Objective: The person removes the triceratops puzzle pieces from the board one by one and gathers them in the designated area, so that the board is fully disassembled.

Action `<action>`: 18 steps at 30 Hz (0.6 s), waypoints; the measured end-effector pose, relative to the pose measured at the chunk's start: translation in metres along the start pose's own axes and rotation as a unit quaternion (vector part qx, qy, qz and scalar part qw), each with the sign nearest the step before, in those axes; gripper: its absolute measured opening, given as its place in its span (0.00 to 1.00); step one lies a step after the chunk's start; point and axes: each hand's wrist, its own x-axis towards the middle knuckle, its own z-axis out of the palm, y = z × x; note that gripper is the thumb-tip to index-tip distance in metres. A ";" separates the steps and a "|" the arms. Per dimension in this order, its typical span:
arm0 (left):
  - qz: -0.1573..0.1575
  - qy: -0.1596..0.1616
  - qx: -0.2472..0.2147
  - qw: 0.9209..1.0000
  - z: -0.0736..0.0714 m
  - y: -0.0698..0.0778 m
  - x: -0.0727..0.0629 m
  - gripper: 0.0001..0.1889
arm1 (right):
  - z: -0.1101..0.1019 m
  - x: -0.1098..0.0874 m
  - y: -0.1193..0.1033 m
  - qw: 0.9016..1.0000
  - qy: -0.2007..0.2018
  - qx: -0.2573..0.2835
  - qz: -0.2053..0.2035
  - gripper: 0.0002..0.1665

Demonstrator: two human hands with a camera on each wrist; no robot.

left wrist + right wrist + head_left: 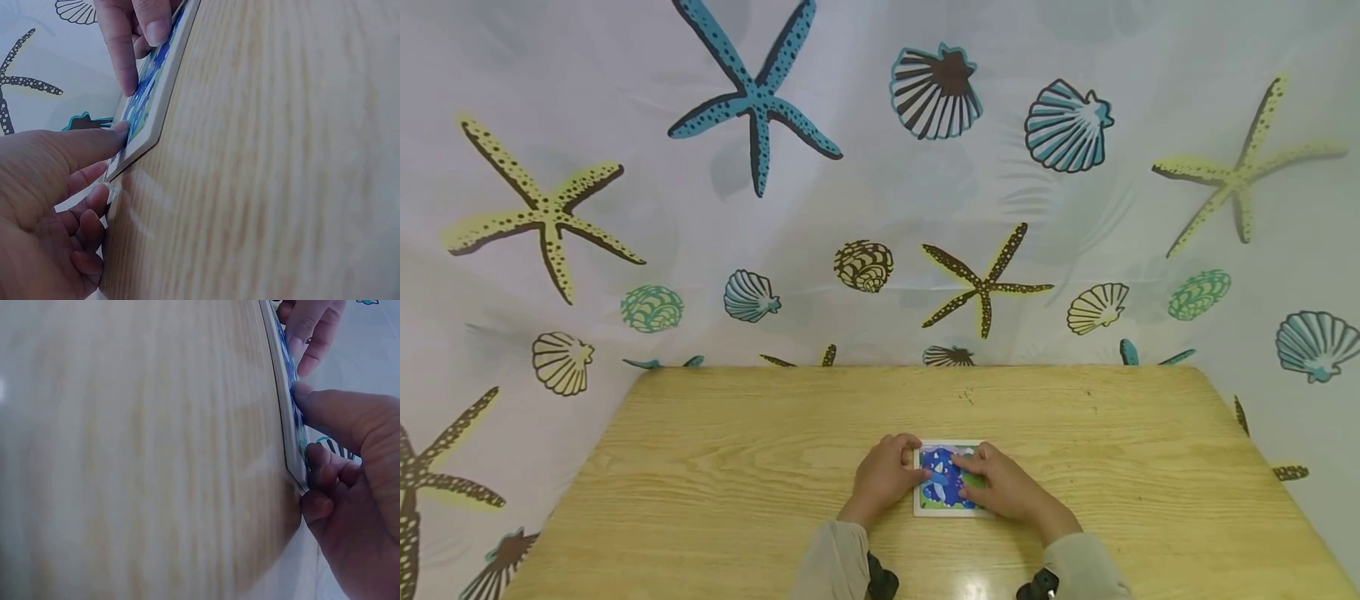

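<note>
A small dinosaur puzzle board [951,512] with a pale rim lies flat on the table. Its picture shows a blue horned dinosaur over green. At its left side, my left hand [887,472] grips the board, the thumb [112,139] over the picture and the other fingers bent at the edge. From the right, my right hand [1009,487] reaches over the rim. Its thumb and outstretched index finger [122,62] touch the picture some way apart, while its lower fingers [322,465] curl by the board's right edge. Part of the picture's right side is hidden beneath this hand.
The light wooden table [737,450] extends around the board, with rounded far corners. Behind it and along both sides hangs a pale cloth [865,192] printed with starfish and shells. Both sleeves [835,562] have dark wrist gear near the cuffs.
</note>
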 end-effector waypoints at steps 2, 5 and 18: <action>0.006 0.001 0.008 1.000 0.001 0.000 0.001 0.22 | 0.000 -0.001 0.000 1.000 0.003 -0.005 0.000 0.30; 0.011 0.014 0.020 1.000 0.003 -0.002 0.002 0.21 | 0.000 -0.002 -0.001 1.000 0.003 -0.007 0.005 0.30; -0.022 0.028 0.016 0.999 0.006 0.004 0.004 0.18 | 0.004 -0.001 -0.001 1.000 0.011 -0.011 0.012 0.31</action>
